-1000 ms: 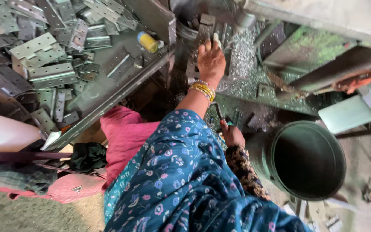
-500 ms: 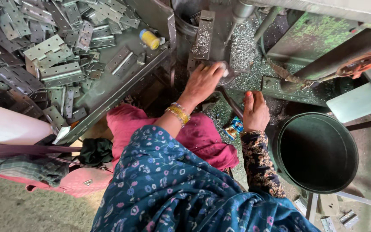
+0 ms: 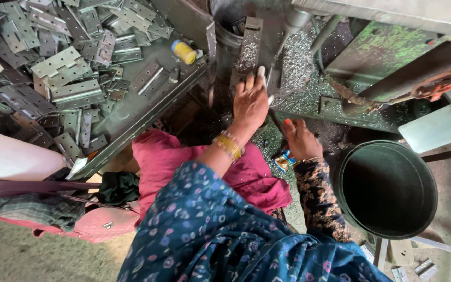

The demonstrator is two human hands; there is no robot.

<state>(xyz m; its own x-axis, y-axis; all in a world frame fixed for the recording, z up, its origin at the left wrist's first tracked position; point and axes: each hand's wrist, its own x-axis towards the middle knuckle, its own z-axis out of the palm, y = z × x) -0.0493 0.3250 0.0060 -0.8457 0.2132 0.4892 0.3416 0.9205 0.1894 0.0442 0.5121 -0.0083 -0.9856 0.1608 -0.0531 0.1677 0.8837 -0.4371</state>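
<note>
My left hand [image 3: 250,106], with gold bangles on the wrist, reaches up to the grey machine's base [image 3: 251,42]. Its fingers lie over a pale metal piece [image 3: 261,71] that sticks out past the fingertips, just beside an upright perforated plate. My right hand [image 3: 300,139] rests lower and to the right, fingers spread on a ledge strewn with metal shavings [image 3: 298,68], holding nothing. A pink cloth [image 3: 168,156] covers my lap beneath both arms.
A sloping tray [image 3: 131,112] at the left holds several grey hinges [image 3: 61,65] and a small yellow bottle [image 3: 184,51]. A dark green bucket [image 3: 387,190] stands at the right. A pink bag [image 3: 97,224] lies at lower left. A pale green plate [image 3: 434,128] juts in at right.
My left hand has moved up from the shavings to the machine base. My right hand has stayed on the ledge, shifting slightly.
</note>
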